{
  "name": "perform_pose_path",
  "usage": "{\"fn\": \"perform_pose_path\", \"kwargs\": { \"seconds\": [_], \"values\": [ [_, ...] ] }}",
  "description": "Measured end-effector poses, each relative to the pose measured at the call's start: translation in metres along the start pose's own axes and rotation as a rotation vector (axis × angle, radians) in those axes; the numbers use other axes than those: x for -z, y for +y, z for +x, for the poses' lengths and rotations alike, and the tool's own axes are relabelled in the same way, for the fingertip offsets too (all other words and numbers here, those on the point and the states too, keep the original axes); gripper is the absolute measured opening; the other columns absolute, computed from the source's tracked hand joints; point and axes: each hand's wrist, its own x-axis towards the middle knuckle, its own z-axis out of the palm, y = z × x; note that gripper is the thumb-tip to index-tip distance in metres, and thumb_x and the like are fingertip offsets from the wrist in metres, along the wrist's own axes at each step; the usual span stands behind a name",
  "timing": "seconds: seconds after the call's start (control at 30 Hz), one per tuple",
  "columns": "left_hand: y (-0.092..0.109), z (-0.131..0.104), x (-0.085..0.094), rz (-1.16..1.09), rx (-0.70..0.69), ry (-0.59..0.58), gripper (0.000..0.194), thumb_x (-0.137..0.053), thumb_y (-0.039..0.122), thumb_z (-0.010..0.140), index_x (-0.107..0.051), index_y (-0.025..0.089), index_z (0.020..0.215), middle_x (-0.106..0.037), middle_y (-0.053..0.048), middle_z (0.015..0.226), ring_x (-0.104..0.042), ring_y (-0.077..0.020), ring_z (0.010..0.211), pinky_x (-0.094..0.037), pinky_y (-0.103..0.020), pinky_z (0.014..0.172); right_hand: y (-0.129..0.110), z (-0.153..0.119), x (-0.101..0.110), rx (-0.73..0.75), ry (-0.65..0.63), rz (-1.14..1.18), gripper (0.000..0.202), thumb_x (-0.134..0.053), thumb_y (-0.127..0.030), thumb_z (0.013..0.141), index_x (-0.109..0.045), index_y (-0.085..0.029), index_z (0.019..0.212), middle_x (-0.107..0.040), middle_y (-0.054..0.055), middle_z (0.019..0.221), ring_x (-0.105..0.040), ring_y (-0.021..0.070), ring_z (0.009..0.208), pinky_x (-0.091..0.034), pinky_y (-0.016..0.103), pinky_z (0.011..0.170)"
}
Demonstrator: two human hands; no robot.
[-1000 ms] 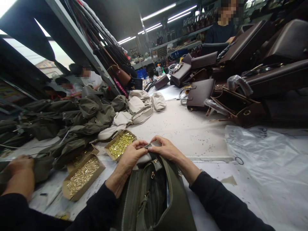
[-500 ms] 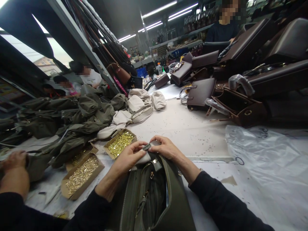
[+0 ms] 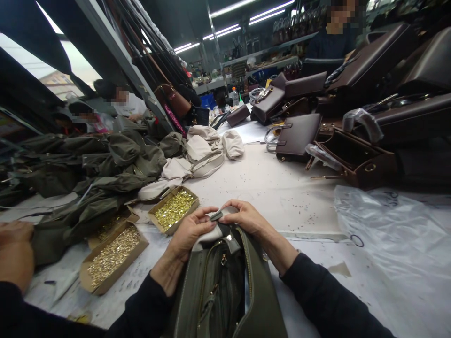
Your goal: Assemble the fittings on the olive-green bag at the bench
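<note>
from here i see the open olive-green bag (image 3: 266, 293) at the near side of the white worktop (image 3: 268, 188), fingers of the left hand (image 3: 186, 232) and right hand (image 3: 251, 219) pinching its small grey-green tab (image 3: 216, 215). it looks light and pliant, probably easiest to steady along the firmer brass-toned zip (image 3: 248, 263)

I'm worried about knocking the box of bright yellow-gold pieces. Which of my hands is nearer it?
Left. The left hand is just right of the box; the right hand is farther right, across the pinched fabric.
</note>
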Motion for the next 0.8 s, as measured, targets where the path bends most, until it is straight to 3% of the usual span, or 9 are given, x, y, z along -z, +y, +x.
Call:
{"fn": "perform_pose_path", "kwargs": {
  "seconds": [0.2,0.5,0.8],
  "values": [
    [-0.018,0.005,-0.004,-0.28,0.021,-0.012,0.063,-0.096,0.024,0.06,-0.067,0.015,0.116,-0.074,-0.011,0.103,-0.071,-0.0233,0.085,-0.055,-0.031,0.079,0.004,0.002,0.0,-0.038,0.012,0.015,0.036,-0.081,-0.031,0.056,-0.065,-0.015,0.084,-0.06,-0.003,0.068,-0.048,0.0114,0.062,-0.035,0.024,0.061],
    [-0.032,0.009,-0.001,-0.419,0.056,-0.038,0.059,-0.096,0.021,0.061,-0.068,0.015,0.112,-0.074,-0.011,0.104,-0.072,-0.0227,0.083,-0.057,-0.03,0.077,0.007,0.003,0.0,-0.101,0.013,0.064,0.042,-0.085,-0.033,0.053,-0.064,-0.014,0.083,-0.059,-0.003,0.066,-0.048,0.0113,0.059,-0.035,0.024,0.058],
    [-0.027,0.008,0.001,-0.301,0.019,-0.064,0.057,-0.094,0.027,0.063,-0.068,0.013,0.112,-0.074,-0.011,0.096,-0.069,-0.0183,0.074,-0.051,-0.024,0.069,0.008,0.002,0.0,-0.063,0.027,-0.074,0.039,-0.08,-0.035,0.057,-0.062,-0.015,0.086,-0.059,-0.003,0.068,-0.048,0.0123,0.062,-0.036,0.025,0.06]
  ]
}}
